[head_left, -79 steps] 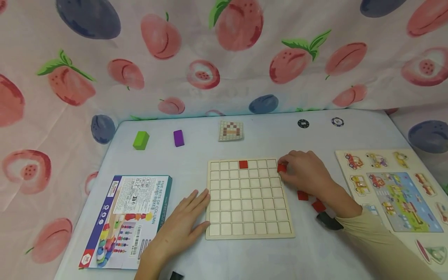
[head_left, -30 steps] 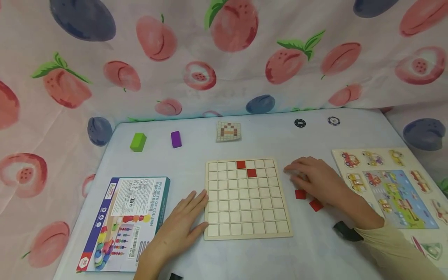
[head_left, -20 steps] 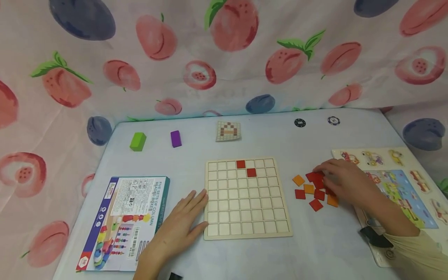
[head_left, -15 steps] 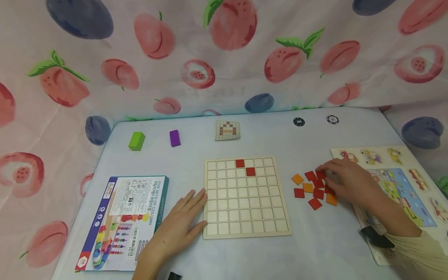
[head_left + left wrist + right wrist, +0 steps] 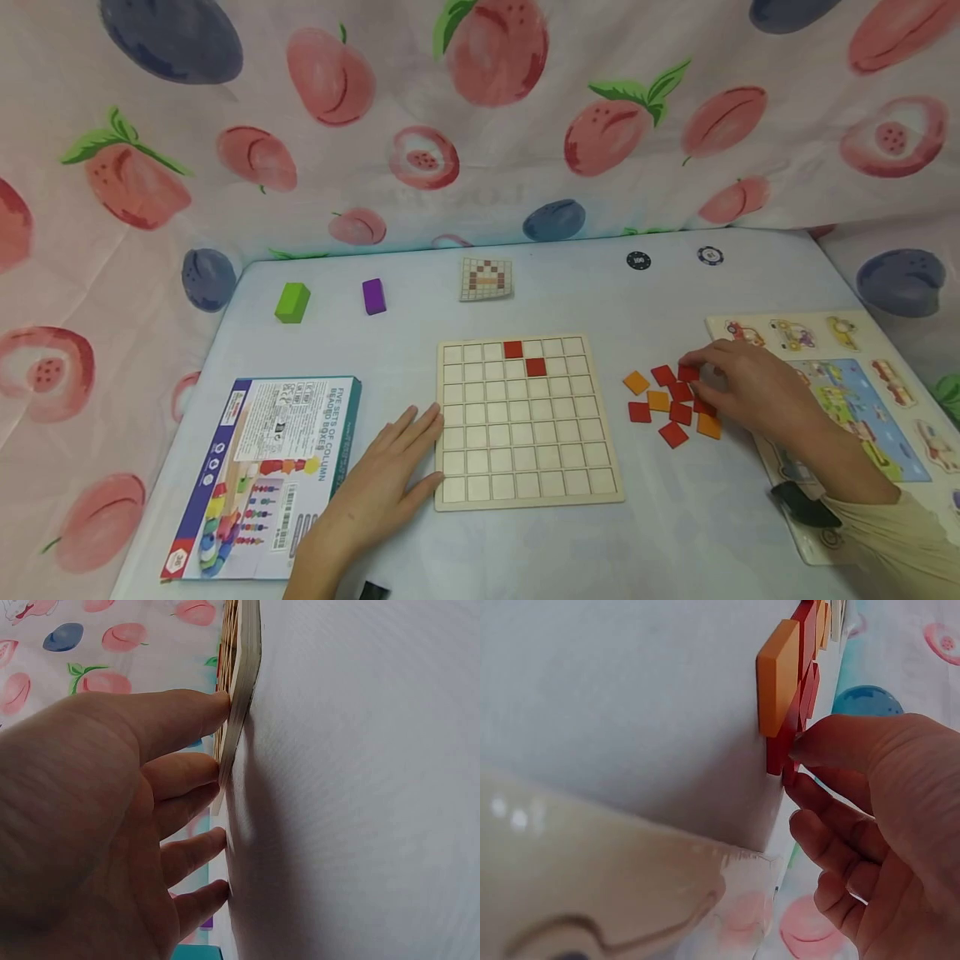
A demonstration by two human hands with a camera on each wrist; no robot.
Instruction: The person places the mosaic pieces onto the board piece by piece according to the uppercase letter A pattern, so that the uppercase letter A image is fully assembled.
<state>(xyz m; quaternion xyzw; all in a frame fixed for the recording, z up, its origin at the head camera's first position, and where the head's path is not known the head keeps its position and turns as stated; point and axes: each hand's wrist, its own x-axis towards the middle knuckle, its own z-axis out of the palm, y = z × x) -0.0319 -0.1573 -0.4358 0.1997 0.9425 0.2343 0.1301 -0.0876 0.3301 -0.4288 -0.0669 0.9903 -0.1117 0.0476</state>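
A square wooden grid board [image 5: 525,439] lies mid-table with two red tiles in its upper rows. My left hand [image 5: 378,479] rests at its left edge, fingers extended; in the left wrist view the thumb and fingertips touch the board's side [image 5: 244,675]. Right of the board lies a loose cluster of red tiles [image 5: 673,435] and orange tiles [image 5: 636,382]. At the cluster's far right side my right hand [image 5: 757,387] pinches a red tile [image 5: 687,372] between thumb and index finger. In the right wrist view the thumb partly hides the red tiles beside an orange tile [image 5: 778,679].
A pattern card [image 5: 486,279] lies behind the board. A green block [image 5: 292,302] and a purple block [image 5: 374,297] stand at back left, two poker chips [image 5: 639,261] at back right. A boxed toy set [image 5: 292,425] lies left; a wooden vehicle puzzle [image 5: 862,417] lies under the right forearm.
A second red tile, earlier in my right hand, now lies on the board. The right hand has moved right to the tile cluster, uncovering several tiles. My left hand has stayed put.
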